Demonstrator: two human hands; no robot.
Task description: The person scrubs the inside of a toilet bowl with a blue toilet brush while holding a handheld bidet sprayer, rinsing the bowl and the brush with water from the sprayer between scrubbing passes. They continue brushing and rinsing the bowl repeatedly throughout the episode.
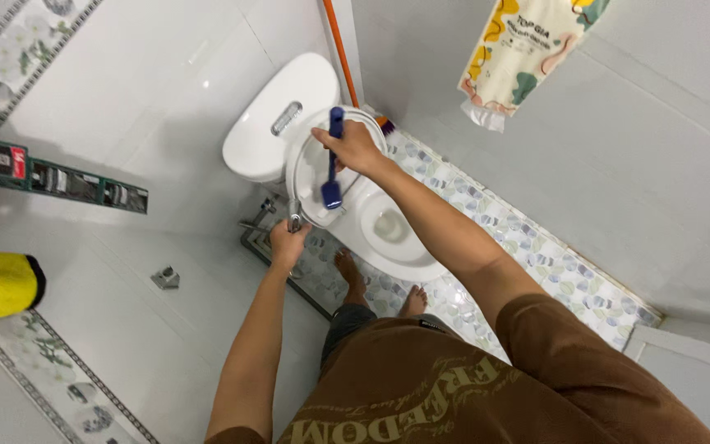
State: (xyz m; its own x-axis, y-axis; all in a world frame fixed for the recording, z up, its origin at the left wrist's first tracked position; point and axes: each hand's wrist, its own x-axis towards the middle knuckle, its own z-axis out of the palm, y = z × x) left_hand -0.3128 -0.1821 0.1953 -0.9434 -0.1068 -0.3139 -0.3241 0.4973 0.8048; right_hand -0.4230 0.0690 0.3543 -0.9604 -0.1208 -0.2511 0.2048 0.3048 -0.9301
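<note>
Left hand (288, 244): I am clamping its grip on a metal sprayer (294, 220); right hand (353, 146) is gripping a blue brush (333, 164) against the raised toilet lid (310, 177).

- Your way into the toilet bowl (396, 234) is open from above.
- The raised lid (310, 177) and cistern (277, 115) block the wall side.
- The orange broom handle (340, 49) crowds the corner.

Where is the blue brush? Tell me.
In the head view, upper centre: the blue brush is gripped in the right hand, against the raised toilet lid.
</note>
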